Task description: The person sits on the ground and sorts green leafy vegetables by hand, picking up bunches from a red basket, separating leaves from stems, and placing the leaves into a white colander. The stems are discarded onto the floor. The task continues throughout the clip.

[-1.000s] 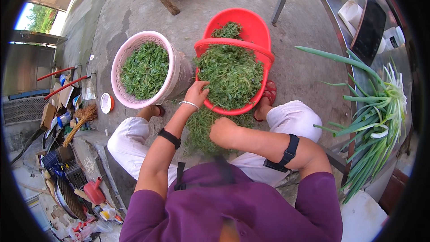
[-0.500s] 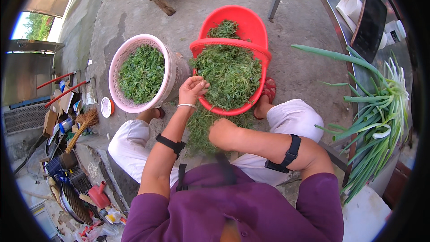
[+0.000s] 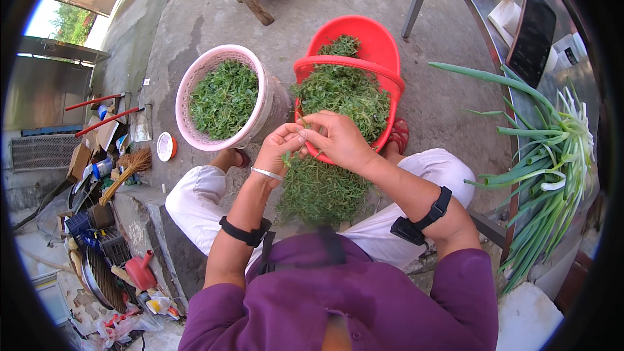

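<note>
I pinch a leafy sprig (image 3: 286, 160) between the closed fingertips of my left hand (image 3: 281, 145) and right hand (image 3: 338, 139), by the red basket's (image 3: 379, 45) near-left rim; likely light, limp, easily bruised, best gripped by the stem.

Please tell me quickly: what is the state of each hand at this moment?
Left hand: closed, holding a small green sprig.
Right hand: bent, fingertips at the left hand's; whether closed on anything cannot be told.
</note>
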Demonstrator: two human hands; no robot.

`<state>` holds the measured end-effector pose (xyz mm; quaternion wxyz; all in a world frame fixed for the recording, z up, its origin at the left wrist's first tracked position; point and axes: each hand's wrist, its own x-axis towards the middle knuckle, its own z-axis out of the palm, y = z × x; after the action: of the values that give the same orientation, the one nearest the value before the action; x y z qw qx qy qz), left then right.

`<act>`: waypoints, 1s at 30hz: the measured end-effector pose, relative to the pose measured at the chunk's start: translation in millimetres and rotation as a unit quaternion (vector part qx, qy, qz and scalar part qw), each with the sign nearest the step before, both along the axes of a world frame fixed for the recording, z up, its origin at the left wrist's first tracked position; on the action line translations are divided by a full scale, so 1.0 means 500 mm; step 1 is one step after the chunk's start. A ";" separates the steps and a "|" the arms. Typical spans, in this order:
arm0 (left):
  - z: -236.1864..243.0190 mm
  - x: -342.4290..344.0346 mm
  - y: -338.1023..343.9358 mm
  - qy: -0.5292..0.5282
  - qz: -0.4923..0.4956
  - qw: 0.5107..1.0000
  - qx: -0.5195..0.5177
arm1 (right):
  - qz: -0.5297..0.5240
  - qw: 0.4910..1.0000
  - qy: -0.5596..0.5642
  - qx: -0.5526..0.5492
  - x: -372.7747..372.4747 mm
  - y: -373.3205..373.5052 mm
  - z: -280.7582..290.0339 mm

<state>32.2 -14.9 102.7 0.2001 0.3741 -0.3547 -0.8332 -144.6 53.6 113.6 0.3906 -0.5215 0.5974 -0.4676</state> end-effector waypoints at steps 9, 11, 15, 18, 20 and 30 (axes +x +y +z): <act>0.024 0.015 0.017 -0.048 -0.073 0.994 0.070 | -0.079 0.994 0.001 -0.070 0.002 -0.005 0.024; 0.009 0.018 0.016 -0.079 -0.037 0.996 0.024 | -0.068 0.992 0.051 -0.097 0.008 0.001 0.028; -0.028 0.041 -0.011 -0.108 0.082 0.990 -0.027 | 0.009 0.956 0.103 -0.274 0.038 0.017 0.032; -0.048 0.075 -0.048 -0.166 0.177 0.963 -0.114 | 0.127 0.939 0.154 -0.281 0.062 0.042 0.019; -0.046 0.108 -0.103 -0.219 0.225 0.923 -0.222 | 0.252 0.931 0.179 -0.193 0.072 0.062 0.001; -0.112 -0.006 -0.118 -0.321 -0.021 0.694 -0.644 | 0.477 0.756 0.432 0.120 0.097 0.092 -0.079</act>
<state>29.3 -73.8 46.8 0.2479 0.3912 -0.8548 -0.2342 -95.9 99.7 74.2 0.3226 -0.8343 0.4276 0.1304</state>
